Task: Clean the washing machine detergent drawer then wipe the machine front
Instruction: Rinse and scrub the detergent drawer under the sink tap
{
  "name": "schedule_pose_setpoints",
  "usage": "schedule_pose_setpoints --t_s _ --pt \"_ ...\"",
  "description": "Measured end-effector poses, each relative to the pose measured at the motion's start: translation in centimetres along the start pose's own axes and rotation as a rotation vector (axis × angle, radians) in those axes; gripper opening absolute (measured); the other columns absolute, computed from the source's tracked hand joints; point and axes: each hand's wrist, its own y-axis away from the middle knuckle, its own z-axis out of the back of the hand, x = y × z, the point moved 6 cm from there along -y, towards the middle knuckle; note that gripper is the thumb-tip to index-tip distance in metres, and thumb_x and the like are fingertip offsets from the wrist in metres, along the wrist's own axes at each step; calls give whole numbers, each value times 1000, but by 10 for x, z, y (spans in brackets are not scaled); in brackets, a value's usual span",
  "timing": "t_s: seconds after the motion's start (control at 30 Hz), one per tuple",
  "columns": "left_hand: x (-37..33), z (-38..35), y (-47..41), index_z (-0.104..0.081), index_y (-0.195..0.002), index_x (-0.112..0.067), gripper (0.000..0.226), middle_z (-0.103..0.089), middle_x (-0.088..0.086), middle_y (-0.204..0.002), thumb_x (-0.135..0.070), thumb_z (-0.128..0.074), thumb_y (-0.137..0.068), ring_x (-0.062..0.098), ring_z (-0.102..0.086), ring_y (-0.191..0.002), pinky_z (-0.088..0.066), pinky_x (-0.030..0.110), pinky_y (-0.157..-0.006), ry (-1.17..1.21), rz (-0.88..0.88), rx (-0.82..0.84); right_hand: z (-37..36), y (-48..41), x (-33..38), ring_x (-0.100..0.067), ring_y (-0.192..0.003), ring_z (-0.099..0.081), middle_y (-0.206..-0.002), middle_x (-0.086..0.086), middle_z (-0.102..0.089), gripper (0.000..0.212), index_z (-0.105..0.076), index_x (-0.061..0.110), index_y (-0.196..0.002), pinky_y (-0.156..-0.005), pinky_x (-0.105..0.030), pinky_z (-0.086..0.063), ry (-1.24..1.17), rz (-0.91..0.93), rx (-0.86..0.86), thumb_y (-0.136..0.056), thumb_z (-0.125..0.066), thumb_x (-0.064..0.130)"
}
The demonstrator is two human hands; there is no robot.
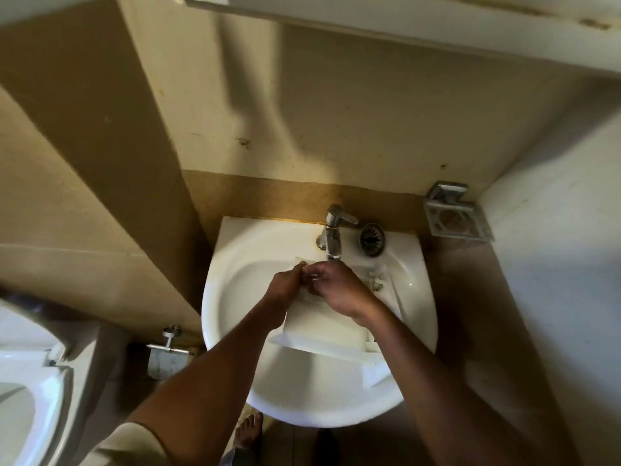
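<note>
Both bare forearms reach forward from the bottom of the view, over a white round sink (235, 297) fixed against a beige wall. A light sleeve shows at the left upper arm, and a bare foot (249, 428) stands on the floor just below the sink's front rim.

The white detergent drawer (322, 331) lies inside the sink, its long front panel toward the person and its far end under the tap (332, 230). A small compartment piece shows at its right far corner, near the right side of the bowl.

The left hand (285, 287) is curled at the far left part of the drawer, its fingers (300, 265) closed on the drawer's upper edge. The right hand (336, 290) lies over the drawer's middle, its fingers bent and narrow, pinched close to those of the left hand; whether they grip the drawer itself or something small against it cannot be told. The two hands touch or nearly touch just in front of the tap's spout.

A round metal drain strainer (372, 237) sits on the sink ledge just right of the tap. An empty chrome soap holder (453, 218) is fixed to the wall further right. At the left edge a white toilet (30, 381) with its seat shows partly, and between it and the sink a metal valve fitting (168, 351) stands out from the wall.
</note>
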Motion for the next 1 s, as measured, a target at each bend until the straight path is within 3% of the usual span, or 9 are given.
schedule_pose_setpoints --t_s 0.1,0.17,0.33,0.47,0.57,0.73,0.8,0.9,1.0 --pt "-4 -2 -1 -67 -97 -4 33 -70 12 -90 -33 -53 -99 25 -62 -80 -51 34 -74 -109 -167 -142 24 8 8 -17 -112 -64 -119 -2 -71 36 -73 14 -114 -99 -27 -48 289 41 -226 -88 -53 -1" --pt "-7 -1 -1 -55 -98 -14 17 -66 14 -94 -31 -55 -96 26 -59 -79 -50 35 -73 -138 -203 -181 48 18 19 -18 -110 -65 -117 -2 -72 33 -73 14 -112 -89 -20 -46 384 81 -429 -90 -52 1" --pt "-11 7 -7 -63 -90 -10 26 -69 17 -97 -30 -46 -97 37 -65 -94 -50 37 -79 -232 -170 -219 85 12 57 -28 -103 -62 -107 -7 -68 18 -66 14 -106 -79 -33 -48 625 159 -739 -93 -54 15" --pt "-8 4 1 -64 -114 -7 35 -68 15 -112 -34 -46 -101 32 -63 -104 -50 39 -93 -231 -139 -156 93 -17 64 -34 -116 -53 -123 -13 -59 31 -58 11 -124 -90 -42 -49 846 59 -539 -95 -51 20" --pt "-1 4 7 -53 -124 -17 36 -66 8 -110 -33 -64 -93 28 -67 -99 -57 41 -85 -152 -96 -23 87 -24 60 -32 -107 -63 -114 -12 -68 24 -64 14 -115 -86 -40 -53 891 24 -412 -98 -48 21" --pt "12 10 -2 -42 -140 -18 86 -63 5 -124 -65 -70 -73 26 -65 -109 -55 47 -95 -183 -80 -54 74 -20 72 -31 -119 -59 -130 -10 -64 38 -58 23 -133 -91 -32 -46 812 58 -444 -99 -44 14" --pt "12 12 -6 -51 -132 -16 93 -66 6 -121 -79 -64 -64 26 -65 -107 -55 44 -96 -263 -77 -119 63 -23 75 -30 -121 -59 -132 -9 -63 48 -53 23 -138 -85 -28 -45 786 70 -460 -93 -51 7" --pt "7 12 -2 -65 -106 -12 64 -71 9 -103 -68 -65 -75 27 -68 -93 -57 38 -84 -343 -68 -151 62 -31 71 -32 -117 -60 -126 -13 -64 40 -57 12 -133 -80 -27 -45 677 36 -372 -94 -51 4" --pt "12 18 -3 -64 -99 -4 57 -69 14 -99 -56 -71 -76 31 -69 -88 -58 37 -74 -302 18 -157 78 -17 58 -24 -86 -65 -87 -6 -67 19 -69 11 -95 -65 -26 -39 567 22 -230 -100 -53 20"
